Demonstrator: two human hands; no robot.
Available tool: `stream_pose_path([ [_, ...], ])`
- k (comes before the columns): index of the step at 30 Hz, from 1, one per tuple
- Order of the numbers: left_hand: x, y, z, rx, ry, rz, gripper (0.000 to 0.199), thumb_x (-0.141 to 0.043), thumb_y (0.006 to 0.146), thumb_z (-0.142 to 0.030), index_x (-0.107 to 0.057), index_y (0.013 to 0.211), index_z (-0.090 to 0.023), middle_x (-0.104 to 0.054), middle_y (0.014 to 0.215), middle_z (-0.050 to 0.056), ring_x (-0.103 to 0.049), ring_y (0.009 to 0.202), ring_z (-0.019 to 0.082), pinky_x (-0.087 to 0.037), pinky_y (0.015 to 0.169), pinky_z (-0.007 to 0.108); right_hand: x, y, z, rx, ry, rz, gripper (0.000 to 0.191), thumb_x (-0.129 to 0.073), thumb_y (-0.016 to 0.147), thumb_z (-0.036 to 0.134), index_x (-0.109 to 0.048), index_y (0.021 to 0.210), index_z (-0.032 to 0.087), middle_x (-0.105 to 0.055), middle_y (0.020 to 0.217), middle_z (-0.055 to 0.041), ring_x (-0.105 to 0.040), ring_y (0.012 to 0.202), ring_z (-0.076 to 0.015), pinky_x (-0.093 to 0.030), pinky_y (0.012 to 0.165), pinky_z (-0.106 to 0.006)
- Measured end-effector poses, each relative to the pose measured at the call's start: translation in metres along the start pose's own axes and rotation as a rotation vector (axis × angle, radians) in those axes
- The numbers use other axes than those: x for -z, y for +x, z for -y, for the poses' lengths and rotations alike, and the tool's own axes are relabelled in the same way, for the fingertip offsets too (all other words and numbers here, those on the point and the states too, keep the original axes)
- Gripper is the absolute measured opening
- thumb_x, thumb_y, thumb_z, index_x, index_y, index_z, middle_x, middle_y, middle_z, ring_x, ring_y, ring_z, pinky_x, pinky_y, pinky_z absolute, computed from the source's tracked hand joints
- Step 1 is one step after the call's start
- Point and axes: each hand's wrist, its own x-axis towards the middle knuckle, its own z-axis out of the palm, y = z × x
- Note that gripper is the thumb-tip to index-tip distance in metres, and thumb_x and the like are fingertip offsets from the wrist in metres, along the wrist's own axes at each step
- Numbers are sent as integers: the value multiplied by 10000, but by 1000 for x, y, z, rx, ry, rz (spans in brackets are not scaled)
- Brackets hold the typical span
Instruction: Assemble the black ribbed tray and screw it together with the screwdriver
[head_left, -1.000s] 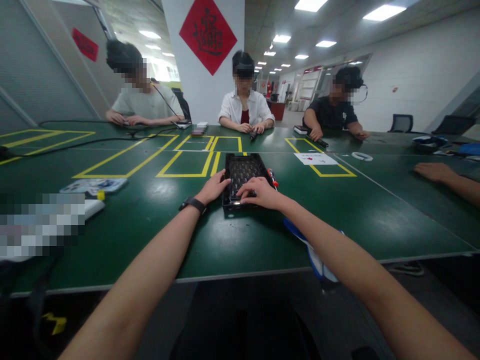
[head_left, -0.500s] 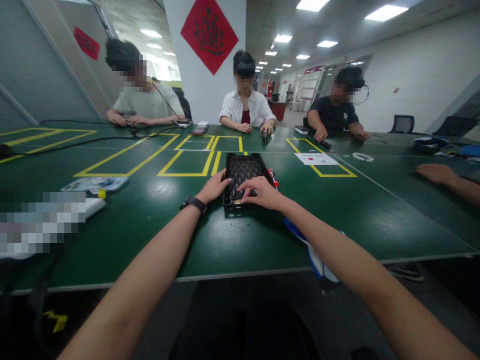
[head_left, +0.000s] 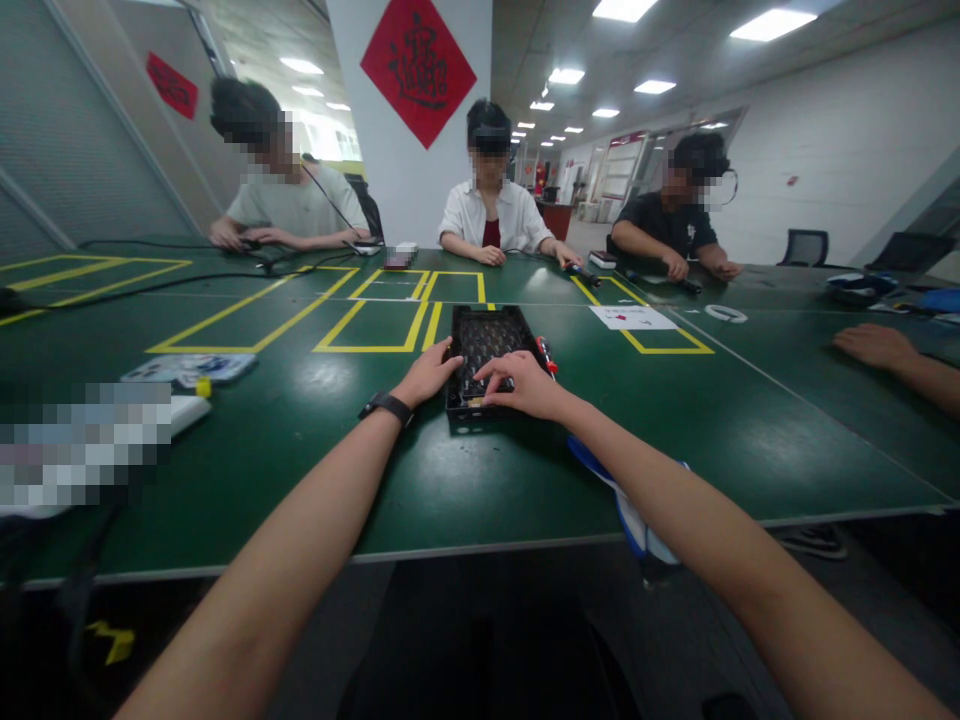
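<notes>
A black open box [head_left: 491, 412], its inside covered with a grid-like pattern, lies on the green table in front of me. My left hand [head_left: 429, 374] grips its left wall, thumb over the rim and fingers along the outside; a dark band circles that wrist. My right hand [head_left: 521, 384] reaches over the near right part of the box. Its thumb and index finger come together inside, near a small tan piece [head_left: 475, 402] at the near end. Whatever they pinch is too small to make out. Against the box's right side lies a red-and-black screwdriver-like tool [head_left: 547, 357].
Blue-and-white items [head_left: 634, 510] lie under my right forearm at the table edge. A white paper [head_left: 634, 318] and a white ring [head_left: 725, 314] are to the right. Yellow tape [head_left: 367, 350] marks the table [head_left: 465, 500]. Three people sit opposite; another person's hand [head_left: 874, 345] rests far right.
My hands and the box look unmoved. Across the table, the middle person's hand and dark tool have shifted right. The person on the right has moved a hand and a dark object rightward.
</notes>
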Motion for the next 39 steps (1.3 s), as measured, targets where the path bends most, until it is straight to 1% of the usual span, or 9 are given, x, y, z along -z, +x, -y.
stream_pose_path([
  [6, 0, 0, 0, 5, -8, 5, 647, -456, 840, -437, -378, 1389, -103, -371, 1447, 146, -404, 1295, 250, -284, 1098, 371, -1, 0, -2, 3, 4, 13, 305, -671, 761, 350, -613, 1026, 211, -727, 801, -8, -585, 875, -172, -224, 947, -355],
  [11, 0, 0, -1, 10, -2, 2, 642, -463, 836, -421, -379, 1387, -101, -398, 1430, 148, -433, 1268, 250, -298, 1090, 377, -2, 0, -2, 2, 0, 20, 293, -663, 769, 331, -611, 1032, 214, -727, 797, -8, -592, 862, -169, -219, 953, -359],
  [17, 0, -1, -3, 15, -6, 0, 626, -462, 837, -418, -389, 1384, -121, -392, 1437, 133, -421, 1282, 242, -293, 1095, 373, -1, 0, 0, -8, -3, 22, 295, -656, 774, 339, -607, 1038, 217, -726, 799, -8, -594, 870, -173, -221, 948, -359],
  [23, -1, 1, 2, 9, -11, 1, 658, -459, 836, -437, -372, 1392, -95, -383, 1439, 150, -421, 1281, 247, -295, 1093, 367, -1, 0, 0, -9, 2, 23, 283, -657, 774, 351, -614, 1015, 210, -727, 809, -5, -598, 862, -170, -226, 945, -347],
  [27, 0, 1, 2, 8, -10, 3, 645, -460, 839, -430, -375, 1391, -107, -373, 1447, 143, -415, 1285, 250, -297, 1091, 374, -2, 0, -1, 0, 2, 24, 255, -658, 775, 325, -622, 997, 206, -728, 791, -9, -598, 863, -170, -232, 944, -349],
  [33, 0, 1, 2, 7, -14, -1, 642, -465, 838, -435, -378, 1392, -121, -385, 1442, 132, -414, 1286, 246, -290, 1096, 370, -2, 0, -1, -9, 6, 28, 268, -662, 772, 341, -630, 1000, 204, -727, 790, -10, -602, 853, -169, -238, 946, -352],
  [37, -1, 2, 4, 4, -5, 1, 634, -462, 842, -441, -384, 1387, -127, -381, 1445, 130, -397, 1300, 248, -275, 1105, 380, -1, 1, 0, -13, -8, 36, 227, -671, 766, 351, -665, 933, 198, -723, 779, -11, -594, 849, -163, -253, 939, -347],
  [39, -1, 1, 3, 5, 7, 1, 632, -458, 845, -445, -388, 1383, -120, -382, 1444, 132, -374, 1317, 247, -259, 1115, 379, 1, 1, 0, 0, -29, 14, 210, -665, 768, 375, -687, 878, 197, -721, 805, -17, -588, 847, -161, -270, 930, -345],
])
